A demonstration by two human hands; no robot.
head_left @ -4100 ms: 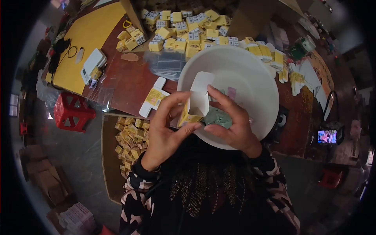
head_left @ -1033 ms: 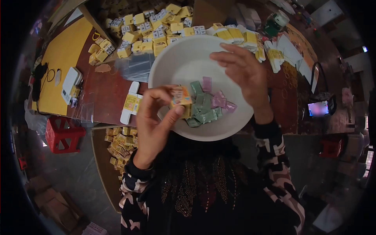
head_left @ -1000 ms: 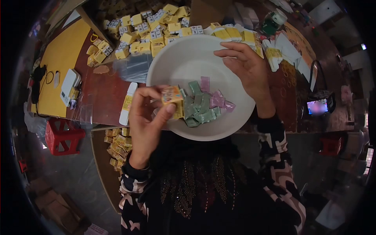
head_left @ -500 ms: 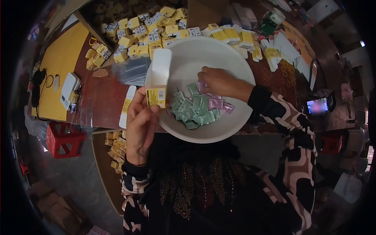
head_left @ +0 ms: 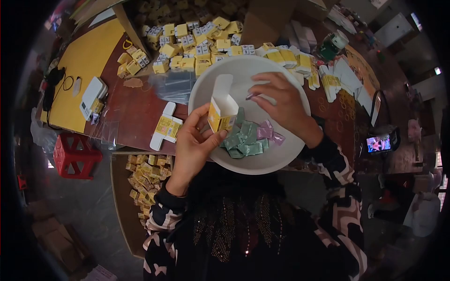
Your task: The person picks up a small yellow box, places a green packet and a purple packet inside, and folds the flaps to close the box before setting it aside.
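My left hand (head_left: 196, 143) grips a small yellow box (head_left: 221, 117) over the left side of a large pale basin (head_left: 253, 166). The box's white top flap stands up and its mouth is open. Above the basin, my right hand (head_left: 286, 100) pinches a small purple sachet (head_left: 250, 96) between thumb and fingers, a short way right of the box; only a bit of the sachet shows. Several green sachets (head_left: 249, 133) lie heaped in the basin, with a few purple sachets (head_left: 265, 130) beside them. An unfolded yellow and white carton (head_left: 167, 126) lies flat left of my left hand.
Many small yellow boxes (head_left: 202, 40) are piled behind the basin. Flat cartons (head_left: 330, 83) and rubber bands (head_left: 344, 110) lie to the right. A white scale (head_left: 93, 98) sits at left. Below the table edge, a carton holds small yellow packs (head_left: 147, 175) near a red stool (head_left: 77, 157).
My right hand has risen from the heap with a purple sachet. My left hand has moved right with the box and tilted it. The whole view has shifted slightly.
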